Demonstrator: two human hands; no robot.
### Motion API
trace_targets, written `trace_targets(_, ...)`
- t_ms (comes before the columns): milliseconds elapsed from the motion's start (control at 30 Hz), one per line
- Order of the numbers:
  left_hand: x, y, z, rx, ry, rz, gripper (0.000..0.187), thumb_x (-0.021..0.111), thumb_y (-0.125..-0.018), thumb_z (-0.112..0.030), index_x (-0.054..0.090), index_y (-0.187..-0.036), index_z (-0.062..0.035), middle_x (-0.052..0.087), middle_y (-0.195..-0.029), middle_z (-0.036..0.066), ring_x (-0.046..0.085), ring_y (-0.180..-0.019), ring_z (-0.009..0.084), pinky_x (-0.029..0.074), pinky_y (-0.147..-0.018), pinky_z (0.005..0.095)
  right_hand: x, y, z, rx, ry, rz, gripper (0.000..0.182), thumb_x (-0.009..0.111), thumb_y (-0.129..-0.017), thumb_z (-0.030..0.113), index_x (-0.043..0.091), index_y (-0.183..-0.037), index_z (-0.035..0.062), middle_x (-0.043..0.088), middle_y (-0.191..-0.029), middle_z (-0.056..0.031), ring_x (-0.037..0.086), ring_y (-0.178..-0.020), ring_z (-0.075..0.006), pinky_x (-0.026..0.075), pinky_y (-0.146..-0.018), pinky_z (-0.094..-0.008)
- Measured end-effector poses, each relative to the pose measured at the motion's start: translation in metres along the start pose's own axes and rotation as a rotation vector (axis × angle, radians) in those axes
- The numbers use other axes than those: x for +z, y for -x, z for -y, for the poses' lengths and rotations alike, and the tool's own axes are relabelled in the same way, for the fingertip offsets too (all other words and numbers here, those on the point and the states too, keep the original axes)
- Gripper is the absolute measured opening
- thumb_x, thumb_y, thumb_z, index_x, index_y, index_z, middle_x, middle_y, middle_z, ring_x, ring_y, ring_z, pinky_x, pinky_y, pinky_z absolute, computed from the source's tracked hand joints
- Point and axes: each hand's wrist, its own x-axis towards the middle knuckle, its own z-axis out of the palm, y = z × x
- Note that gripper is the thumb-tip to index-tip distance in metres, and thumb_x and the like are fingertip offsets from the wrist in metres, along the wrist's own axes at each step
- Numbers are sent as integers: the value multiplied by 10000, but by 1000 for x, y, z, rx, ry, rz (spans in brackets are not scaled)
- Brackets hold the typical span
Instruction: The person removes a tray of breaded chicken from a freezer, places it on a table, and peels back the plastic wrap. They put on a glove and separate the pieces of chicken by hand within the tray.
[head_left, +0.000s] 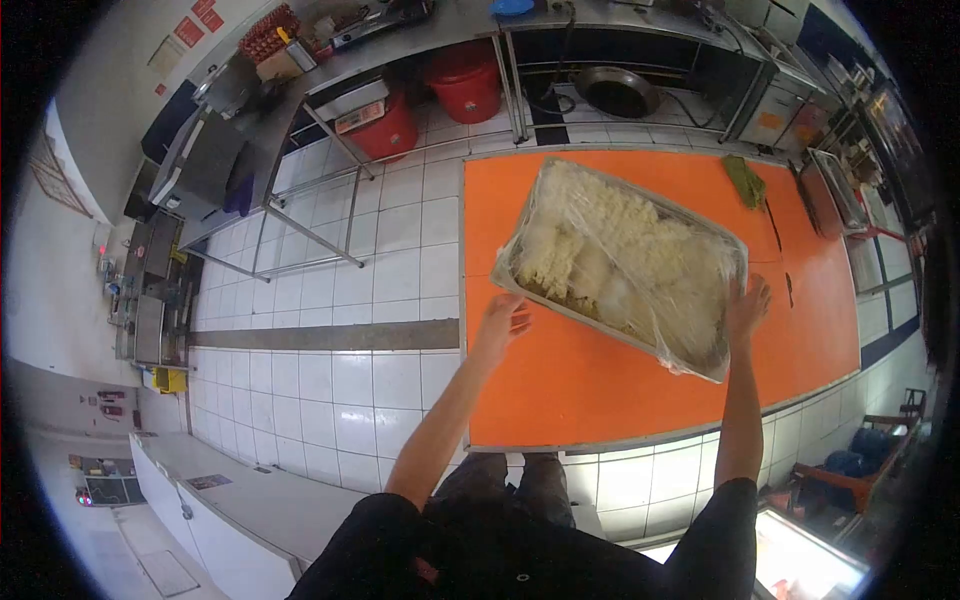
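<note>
A large metal tray point(598, 322) lies at a slant on the orange tabletop point(570, 395). Pale, crumbly or shredded food point(552, 262) fills it, under clear plastic wrap point(672, 285) that hangs a little over the near right corner. Beside the tray's left corner is my left hand point(504, 320), its fingers apart and nothing in them. My right hand point(748, 305) is at the tray's right edge, fingers spread and pointing away from it, the thumb side close to the rim.
A green cloth point(743, 182) lies at the table's far right, near dark marks on the surface. Steel counters point(420, 40) run along the back, with red tubs point(465, 85) and a wide dark pan point(617, 92) below. White floor tiles point(400, 235) extend to the left.
</note>
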Motion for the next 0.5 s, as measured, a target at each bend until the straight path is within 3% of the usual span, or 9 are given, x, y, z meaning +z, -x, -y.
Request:
trace_targets(33,-11,5,-5,21,-58,-38,378,636,-864,-306,470,-1113,-76,524,-958,80,547,-787,171,485,-723,304,-10,0,16,-81,77,-38,349,613,-847,330,571,-1003,21,575,-1031,-142,540,-972,-333,411,-855,-439)
trace_targets(133,-42,3,-15,267,-333,-165,481,716,-792,-310,467,-1120,-62,498,-1012,93,544,-857,190,470,-745,316,-37,20,88,-155,-388,257,267,664,-806,233,591,-974,39,578,-1016,-140,516,-1007,-322,401,-890,-410)
trace_targets(233,-32,-8,-37,717,-754,-230,488,743,-756,-255,462,-1092,-38,481,-1060,113,540,-915,216,468,-753,341,-21,58,162,-323,-724,640,240,666,-805,214,613,-987,66,583,-1006,-140,506,-1036,-319,400,-914,-410)
trace_targets(333,-5,-1,-68,1099,-1180,-256,429,716,-781,-219,462,-1061,-15,509,-1021,134,549,-953,266,487,-705,338,-32,82,260,-467,-603,720,254,659,-798,168,616,-1033,84,544,-1118,-108,486,-1083,-306,388,-951,-424)
trace_targets(367,-4,-7,-71,1019,-1218,-205,422,712,-779,-207,468,-1063,-12,512,-1014,139,558,-939,266,490,-701,338,-34,83,283,-484,-537,738,264,658,-791,153,617,-1044,88,526,-1160,-95,479,-1100,-299,380,-967,-424)
trace_targets(467,-11,-34,-79,825,-1262,-30,404,699,-778,-170,484,-1079,-6,527,-996,152,586,-879,262,500,-684,339,-5,94,324,-713,-468,536,284,645,-786,130,621,-1069,122,516,-1121,-59,439,-1120,-270,378,-947,-423)
trace_targets(500,-21,-47,-79,785,-1242,35,402,694,-780,-157,489,-1092,-6,537,-992,155,596,-846,257,504,-676,339,6,97,330,-756,-417,573,269,649,-775,124,627,-1043,113,521,-1138,-63,453,-1116,-268,372,-960,-415)
